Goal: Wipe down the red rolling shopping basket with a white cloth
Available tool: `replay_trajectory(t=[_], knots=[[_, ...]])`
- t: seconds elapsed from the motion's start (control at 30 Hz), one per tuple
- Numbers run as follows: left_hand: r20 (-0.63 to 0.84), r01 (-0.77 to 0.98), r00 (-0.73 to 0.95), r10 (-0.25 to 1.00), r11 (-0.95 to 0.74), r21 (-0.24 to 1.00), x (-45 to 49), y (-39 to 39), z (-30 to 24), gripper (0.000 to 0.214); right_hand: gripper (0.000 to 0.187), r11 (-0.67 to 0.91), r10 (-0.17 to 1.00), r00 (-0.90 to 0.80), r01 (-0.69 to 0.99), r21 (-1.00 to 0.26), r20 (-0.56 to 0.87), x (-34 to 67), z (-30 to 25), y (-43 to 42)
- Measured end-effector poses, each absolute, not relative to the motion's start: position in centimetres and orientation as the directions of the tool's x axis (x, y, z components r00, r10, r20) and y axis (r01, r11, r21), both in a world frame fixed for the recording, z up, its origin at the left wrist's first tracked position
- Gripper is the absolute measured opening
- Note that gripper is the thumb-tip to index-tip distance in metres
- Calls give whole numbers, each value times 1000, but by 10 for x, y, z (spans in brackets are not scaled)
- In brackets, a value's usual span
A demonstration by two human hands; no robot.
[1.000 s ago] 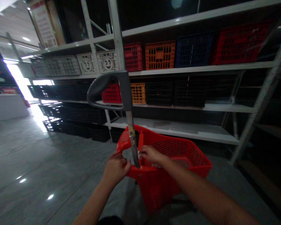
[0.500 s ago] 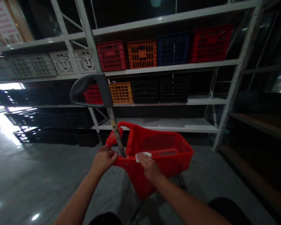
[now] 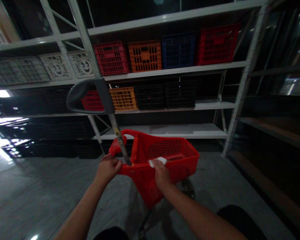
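In front of me stands a small red plastic shopping cart (image 3: pixel 150 186) with a mesh-patterned basket. A metal pole (image 3: pixel 120 135) with a dark grey loop handle (image 3: pixel 107 96) rises from its left part. My left hand (image 3: pixel 107 170) is wrapped round the cart's red handle end, just left of the pole's foot. Against the near rim of the basket my right hand (image 3: pixel 162 173) presses a white cloth (image 3: pixel 158 162), partly hidden under its fingers.
Behind the cart runs a metal shelf rack (image 3: pixel 165 131) bearing an orange crate (image 3: pixel 145 56), a blue crate (image 3: pixel 178 51), red ones and black ones. White crates (image 3: pixel 56 66) sit at the left. At the right is a dark shelf (image 3: pixel 272 133). Grey floor (image 3: pixel 40 186) surrounds the cart.
My right hand has slid the white cloth along the near rim, rightward and away from my left hand. The left hand keeps its hold. The whole view has shifted slightly.
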State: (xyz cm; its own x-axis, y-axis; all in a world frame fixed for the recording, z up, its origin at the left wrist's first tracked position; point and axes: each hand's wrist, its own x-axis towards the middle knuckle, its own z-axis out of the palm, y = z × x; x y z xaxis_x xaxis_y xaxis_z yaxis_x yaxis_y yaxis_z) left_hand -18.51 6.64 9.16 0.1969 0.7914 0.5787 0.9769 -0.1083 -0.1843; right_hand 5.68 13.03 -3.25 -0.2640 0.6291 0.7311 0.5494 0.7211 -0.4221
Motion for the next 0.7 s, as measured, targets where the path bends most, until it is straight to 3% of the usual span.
replay_trajectory(t=[0.13,0.27,0.5,0.63,0.7], knots=[[572,977,197,796,-111,-182,-190,70,93,44,50,812,559,-339,408,-417,757,-8,0,113],[575,979,191,796,-117,-164,-199,72,94,40,49,847,502,-430,420,-326,750,19,-4,128],[682,978,100,725,56,-202,-207,73,86,35,45,635,690,-356,716,-291,630,167,-45,191],[615,932,227,755,14,-361,-217,74,79,32,33,481,767,-201,808,-340,609,234,-53,210],[607,926,253,753,-7,-378,-222,75,78,31,31,451,774,-156,815,-363,613,248,-59,210]])
